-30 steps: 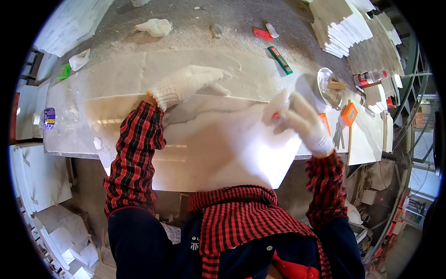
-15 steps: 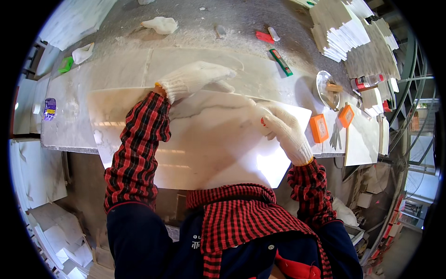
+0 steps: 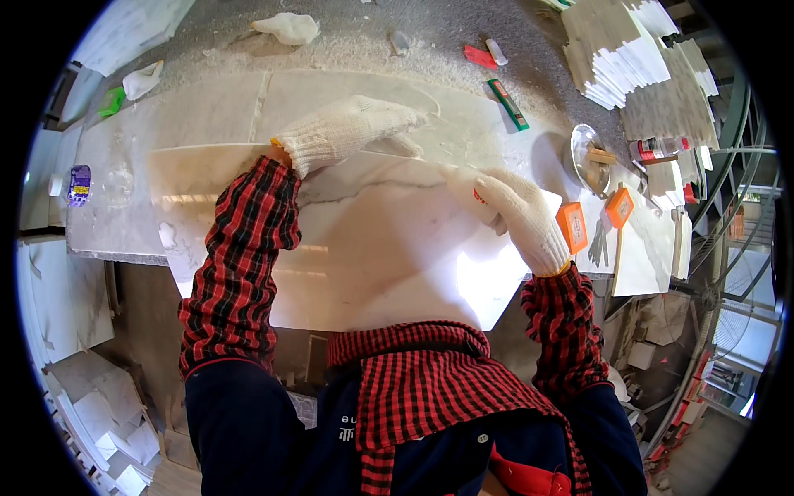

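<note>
A polished white marble slab [image 3: 372, 256] with grey veins lies in front of me. Its near part juts past the table edge toward my waist. Both hands wear white knitted gloves. Along the slab's far edge, my left hand [image 3: 351, 131] has its fingers stretched to the right and its thumb apart, with nothing seen in it. My right hand [image 3: 521, 219] is over the slab's far right part. Its fingers are bunched and point left at the far edge. What they hold, if anything, cannot be made out.
On the stone worktop [image 3: 207, 107] are a green packet [image 3: 508, 105], a metal bowl [image 3: 585, 165], two orange boxes [image 3: 572, 228] and grey strips [image 3: 598, 247]. A purple-labelled bottle [image 3: 78, 186] lies left. Stacked tiles [image 3: 616, 54] stand far right; a spare glove [image 3: 287, 29] is at the back.
My right hand has shifted slightly away from me and to the right along the slab. My left hand stays at the far edge. The whole view has shifted a little.
</note>
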